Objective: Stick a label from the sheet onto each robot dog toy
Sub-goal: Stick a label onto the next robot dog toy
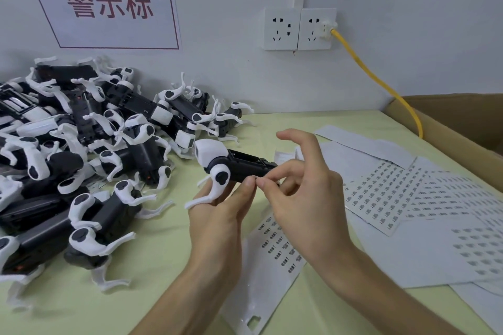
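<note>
My left hand point(217, 215) grips a black-and-white robot dog toy point(231, 163) from below, holding it above the table with its white head pointing left. My right hand point(299, 185) pinches at the side of the toy's black body with thumb and finger, the other fingers raised. Whatever sits between those fingertips is too small to make out. A label sheet point(275, 242) with rows of small printed labels lies on the table just under my hands.
A big pile of robot dog toys point(81, 149) fills the left of the pale green table point(152, 253). More label sheets point(402, 198) spread to the right. A cardboard box point(462, 122) stands far right, a yellow cable point(381, 84) running from wall sockets point(299, 28).
</note>
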Demonstrator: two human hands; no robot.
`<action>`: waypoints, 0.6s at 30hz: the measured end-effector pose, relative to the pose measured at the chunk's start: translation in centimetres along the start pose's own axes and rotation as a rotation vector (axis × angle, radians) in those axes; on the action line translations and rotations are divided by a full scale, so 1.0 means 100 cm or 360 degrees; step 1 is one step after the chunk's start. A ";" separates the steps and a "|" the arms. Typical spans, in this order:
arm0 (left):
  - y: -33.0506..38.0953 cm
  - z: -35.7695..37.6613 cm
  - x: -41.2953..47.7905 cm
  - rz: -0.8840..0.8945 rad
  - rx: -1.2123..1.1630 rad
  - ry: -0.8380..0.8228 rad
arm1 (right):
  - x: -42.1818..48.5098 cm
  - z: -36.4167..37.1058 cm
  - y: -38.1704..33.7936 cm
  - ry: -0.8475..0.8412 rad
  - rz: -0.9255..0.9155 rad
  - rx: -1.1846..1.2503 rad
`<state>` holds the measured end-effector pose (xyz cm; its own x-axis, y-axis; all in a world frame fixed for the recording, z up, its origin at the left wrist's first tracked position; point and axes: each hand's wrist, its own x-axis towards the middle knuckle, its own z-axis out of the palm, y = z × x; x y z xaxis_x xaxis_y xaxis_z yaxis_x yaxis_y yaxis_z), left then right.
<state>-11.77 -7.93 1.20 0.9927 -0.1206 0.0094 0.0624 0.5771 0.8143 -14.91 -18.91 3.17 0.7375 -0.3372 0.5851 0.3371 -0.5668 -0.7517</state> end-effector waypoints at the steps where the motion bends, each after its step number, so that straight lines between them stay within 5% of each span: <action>1: 0.000 0.000 0.000 0.0003 0.0004 0.0002 | 0.000 0.000 0.000 0.0005 -0.0008 -0.0010; 8: 0.002 0.000 0.001 -0.0079 0.0010 0.0094 | -0.002 -0.001 -0.006 0.0146 -0.0116 0.0155; 11: 0.004 -0.002 0.005 -0.0170 -0.0001 0.0131 | -0.006 0.001 -0.009 0.0001 0.0005 0.0385; 18: 0.008 -0.001 0.006 -0.0264 -0.0162 -0.0127 | -0.006 0.003 -0.010 -0.0019 -0.0004 0.0464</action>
<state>-11.08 -7.48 1.84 0.9568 -0.2821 -0.0703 0.2382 0.6220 0.7459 -15.53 -17.93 3.43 0.7428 -0.3260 0.5848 0.4918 -0.3269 -0.8070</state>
